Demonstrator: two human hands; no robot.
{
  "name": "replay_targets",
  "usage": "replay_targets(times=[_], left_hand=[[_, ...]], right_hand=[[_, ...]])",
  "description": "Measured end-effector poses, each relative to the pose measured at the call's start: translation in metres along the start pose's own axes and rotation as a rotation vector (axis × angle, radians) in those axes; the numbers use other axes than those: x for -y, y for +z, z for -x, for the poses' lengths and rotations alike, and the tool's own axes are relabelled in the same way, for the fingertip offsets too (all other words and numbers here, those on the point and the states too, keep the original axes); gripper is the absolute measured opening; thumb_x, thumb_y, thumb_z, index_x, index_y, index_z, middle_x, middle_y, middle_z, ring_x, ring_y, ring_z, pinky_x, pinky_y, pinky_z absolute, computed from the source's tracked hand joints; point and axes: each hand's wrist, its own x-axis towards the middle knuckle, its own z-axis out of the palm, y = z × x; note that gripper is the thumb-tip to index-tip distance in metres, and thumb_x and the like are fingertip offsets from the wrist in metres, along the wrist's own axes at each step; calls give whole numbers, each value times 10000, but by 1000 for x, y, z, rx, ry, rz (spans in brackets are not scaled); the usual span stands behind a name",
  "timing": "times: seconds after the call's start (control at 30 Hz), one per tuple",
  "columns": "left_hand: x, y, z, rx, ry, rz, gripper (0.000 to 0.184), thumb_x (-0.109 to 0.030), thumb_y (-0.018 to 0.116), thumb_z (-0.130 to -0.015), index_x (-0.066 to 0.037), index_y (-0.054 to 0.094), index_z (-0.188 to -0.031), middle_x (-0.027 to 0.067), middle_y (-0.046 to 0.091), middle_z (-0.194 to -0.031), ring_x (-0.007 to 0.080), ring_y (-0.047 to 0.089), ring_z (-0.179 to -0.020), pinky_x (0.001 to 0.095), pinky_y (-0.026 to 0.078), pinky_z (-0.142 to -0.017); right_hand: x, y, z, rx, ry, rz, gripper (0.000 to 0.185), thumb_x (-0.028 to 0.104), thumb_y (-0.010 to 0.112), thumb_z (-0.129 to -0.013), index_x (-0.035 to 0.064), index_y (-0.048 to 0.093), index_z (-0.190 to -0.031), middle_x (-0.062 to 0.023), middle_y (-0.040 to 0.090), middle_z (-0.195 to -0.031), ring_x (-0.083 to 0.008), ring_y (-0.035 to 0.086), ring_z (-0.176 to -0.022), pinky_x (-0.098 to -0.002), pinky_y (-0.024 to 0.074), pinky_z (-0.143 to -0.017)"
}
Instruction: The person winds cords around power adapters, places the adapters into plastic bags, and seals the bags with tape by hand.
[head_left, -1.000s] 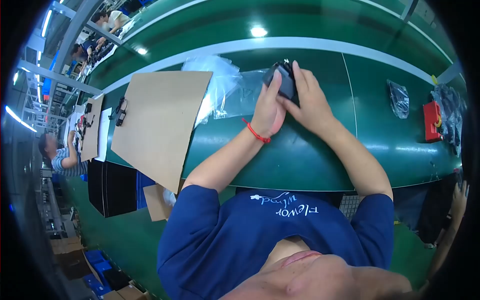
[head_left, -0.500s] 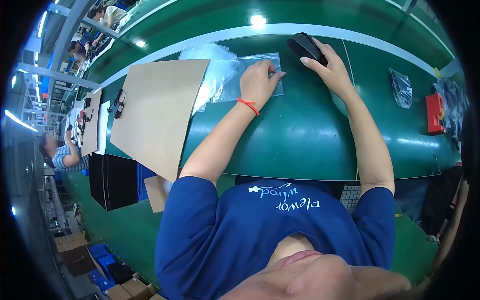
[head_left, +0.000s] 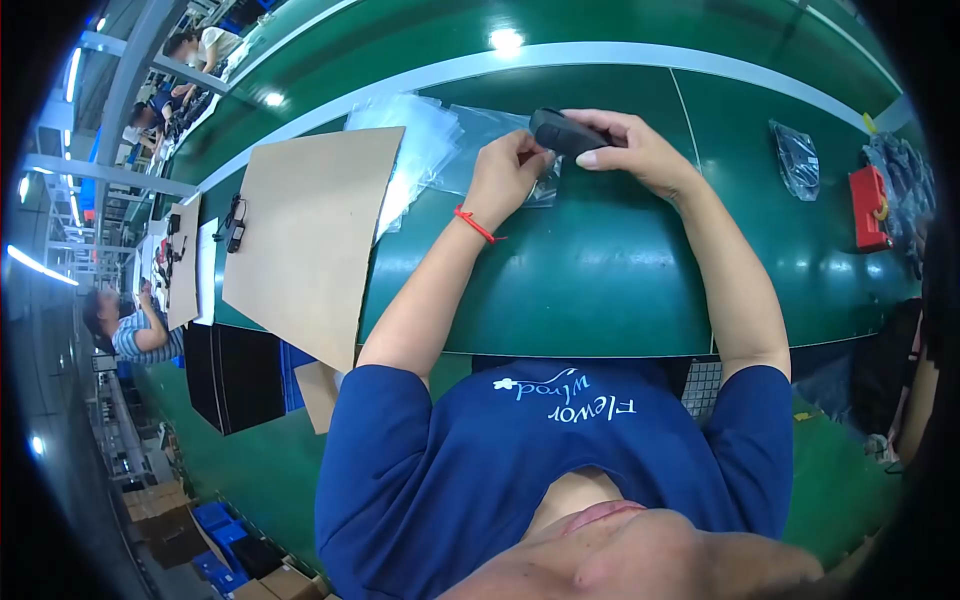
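My right hand (head_left: 640,150) is wrapped around a black rounded plastic device (head_left: 565,132), thumb along its near side. Its far end points left, close to my left fingers. With fingertips pinched together, my left hand (head_left: 507,172), a red band at its wrist, grips the edge of a clear plastic bag (head_left: 470,140). The bag's corner shows below the device, partly hidden by my hand. More clear bags (head_left: 400,130) lie fanned in a stack to the left, partly under a cardboard sheet (head_left: 310,210).
On the green table (head_left: 600,270) at right lie a bagged dark item (head_left: 796,160), a red box-like object (head_left: 869,208) and several wrapped items (head_left: 900,180). A black adapter with cable (head_left: 235,225) rests at left. Other people work along the line at far left.
My right hand has brought the black device left and down toward my left hand. My left fingers have closed on the bag's edge, and the bag has tilted and shifted.
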Motion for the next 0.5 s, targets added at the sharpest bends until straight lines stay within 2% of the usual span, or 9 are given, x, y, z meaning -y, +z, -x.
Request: replay_targets(times=[0.03,0.13,0.17,0.27,0.3,0.4,0.5], left_hand=[[1,-1,0,4,0,1,93,-48,631,-806,22,633,-867,183,661,-786,281,650,-713,350,491,-650],[3,-6,2,35,62,-148,119,-13,594,-851,29,609,-962,73,665,-800,122,612,-701,280,487,-640],[5,-7,2,36,62,-148,119,-13,594,-851,29,609,-962,73,665,-800,122,612,-701,280,487,-640],[13,-8,3,-49,-163,170,111,-30,582,-884,17,597,-983,45,647,-837,110,599,-712,247,477,-633],[13,-10,4,-42,-162,170,111,-30,582,-884,17,597,-983,45,647,-837,110,599,-712,247,477,-633],[7,-18,12,-154,50,132,98,-56,575,-909,3,593,-985,36,626,-858,102,579,-718,222,462,-627],[-16,-33,25,-145,108,104,72,-35,565,-898,10,591,-947,81,633,-816,136,600,-702,255,476,-634]], right_hand=[[-1,4,0,26,-5,16,661,200,720,-744,25,491,-1339,-69,591,-1182,-155,539,-1070,-294,394,-963],[-4,9,-2,82,-14,50,653,198,724,-739,30,503,-1331,-69,599,-1169,-155,545,-1056,-294,397,-959],[-6,9,-2,88,1,104,643,207,724,-740,26,514,-1320,-72,606,-1153,-157,551,-1046,-291,399,-955],[-5,10,-3,92,32,211,624,226,725,-741,17,535,-1298,-78,622,-1122,-159,561,-1026,-286,404,-946],[0,10,-5,113,77,244,615,236,725,-741,16,545,-1288,-80,626,-1110,-160,564,-1016,-285,406,-939],[8,10,-8,155,171,305,599,257,725,-743,14,565,-1266,-84,635,-1085,-162,570,-995,-281,412,-927],[6,13,-13,107,265,265,577,309,709,-763,14,584,-1243,-104,648,-1055,-158,572,-982,-277,414,-910]])
